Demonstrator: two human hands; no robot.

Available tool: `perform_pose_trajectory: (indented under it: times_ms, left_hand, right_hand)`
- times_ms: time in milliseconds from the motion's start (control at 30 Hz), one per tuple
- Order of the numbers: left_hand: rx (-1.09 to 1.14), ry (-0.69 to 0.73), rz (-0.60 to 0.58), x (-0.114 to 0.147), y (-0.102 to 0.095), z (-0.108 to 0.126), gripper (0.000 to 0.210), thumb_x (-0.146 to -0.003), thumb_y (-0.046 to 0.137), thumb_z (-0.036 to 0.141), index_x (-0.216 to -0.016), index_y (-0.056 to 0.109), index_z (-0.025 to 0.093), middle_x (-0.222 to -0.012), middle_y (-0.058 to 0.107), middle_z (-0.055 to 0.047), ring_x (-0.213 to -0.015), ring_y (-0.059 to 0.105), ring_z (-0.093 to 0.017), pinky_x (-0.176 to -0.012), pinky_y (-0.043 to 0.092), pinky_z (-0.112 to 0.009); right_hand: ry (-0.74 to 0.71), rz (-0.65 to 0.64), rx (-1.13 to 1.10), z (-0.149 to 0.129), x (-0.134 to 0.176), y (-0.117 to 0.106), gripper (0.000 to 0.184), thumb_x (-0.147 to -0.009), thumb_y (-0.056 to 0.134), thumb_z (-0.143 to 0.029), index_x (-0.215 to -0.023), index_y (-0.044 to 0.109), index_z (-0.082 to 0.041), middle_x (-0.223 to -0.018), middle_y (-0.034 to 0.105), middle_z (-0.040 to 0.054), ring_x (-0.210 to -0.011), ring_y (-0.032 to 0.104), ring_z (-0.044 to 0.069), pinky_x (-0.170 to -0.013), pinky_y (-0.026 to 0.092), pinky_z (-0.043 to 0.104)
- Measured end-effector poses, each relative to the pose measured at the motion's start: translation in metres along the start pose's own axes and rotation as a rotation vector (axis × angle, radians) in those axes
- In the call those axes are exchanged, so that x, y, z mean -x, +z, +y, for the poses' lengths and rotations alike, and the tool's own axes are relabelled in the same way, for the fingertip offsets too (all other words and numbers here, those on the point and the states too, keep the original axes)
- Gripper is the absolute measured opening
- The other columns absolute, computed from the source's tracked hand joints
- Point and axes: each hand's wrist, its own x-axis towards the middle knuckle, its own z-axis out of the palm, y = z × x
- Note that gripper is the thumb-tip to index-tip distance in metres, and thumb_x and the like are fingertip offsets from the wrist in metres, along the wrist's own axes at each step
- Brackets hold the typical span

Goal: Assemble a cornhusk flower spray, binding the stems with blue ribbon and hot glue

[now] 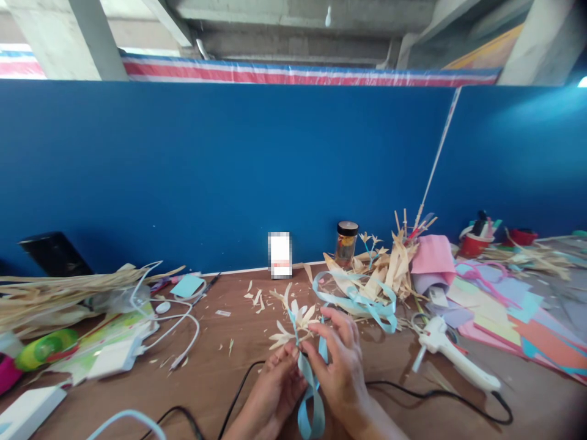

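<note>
In the head view, a flower of pale dried husk petals stands on a stem wrapped in light blue ribbon. My left hand pinches the lower end of that stem between thumb and fingers. Close beside it, my right hand has its thumb at the stem and its fingers curved around a light blue ribbon. The ribbon hangs in a loop below both hands, and part of it is hidden behind the right fingers. A longer loose coil of blue ribbon lies just beyond.
A white glue gun rests at right, its black cord trailing. Beyond it are coloured paper sheets and husk pieces. A black-lidded jar stands near the blue partition. White cables and a power bank occupy the left.
</note>
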Motion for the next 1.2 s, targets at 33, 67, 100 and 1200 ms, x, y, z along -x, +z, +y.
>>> perform_pose_trajectory:
  times_ms: [33, 67, 100, 1200]
  left_hand:
    - [-0.003, -0.004, -0.009, 0.000, 0.001, 0.000, 0.010, -0.069, 0.066, 0.015, -0.073, 0.058, 0.014, -0.060, 0.056, 0.003, -0.049, 0.054, -0.006, -0.049, 0.046, -0.017]
    - [-0.004, -0.008, -0.016, 0.001, 0.001, -0.001, 0.009, -0.069, 0.066, 0.015, -0.072, 0.058, 0.014, -0.059, 0.055, 0.003, -0.048, 0.053, -0.005, -0.049, 0.046, -0.017]
    - [-0.004, -0.010, -0.023, 0.001, 0.001, -0.001, 0.008, -0.069, 0.066, 0.015, -0.072, 0.058, 0.014, -0.058, 0.055, 0.003, -0.048, 0.052, -0.005, -0.050, 0.046, -0.017]
    - [-0.067, -0.033, -0.070, -0.001, -0.001, -0.002, 0.013, -0.073, 0.063, 0.018, -0.064, 0.055, 0.013, -0.051, 0.050, 0.004, -0.045, 0.047, -0.004, -0.049, 0.042, -0.017]
  right_hand:
    - [-0.009, 0.004, 0.014, 0.001, -0.001, 0.000, 0.018, -0.074, 0.058, -0.019, -0.091, 0.061, -0.023, -0.108, 0.052, 0.0070, -0.107, 0.043, 0.024, -0.088, 0.038, 0.041]
    - [-0.022, 0.008, 0.024, 0.002, -0.002, -0.001, 0.017, -0.074, 0.058, -0.018, -0.090, 0.061, -0.023, -0.105, 0.054, 0.0062, -0.106, 0.043, 0.024, -0.089, 0.038, 0.041]
    - [-0.039, 0.007, 0.032, 0.003, -0.002, -0.001, 0.018, -0.075, 0.057, -0.018, -0.091, 0.061, -0.024, -0.102, 0.057, 0.0054, -0.105, 0.044, 0.024, -0.089, 0.037, 0.041]
    - [-0.138, 0.051, 0.181, -0.001, -0.014, -0.009, 0.011, -0.076, 0.058, -0.021, -0.080, 0.066, -0.028, -0.077, 0.065, -0.0004, -0.094, 0.048, 0.022, -0.086, 0.029, 0.038]
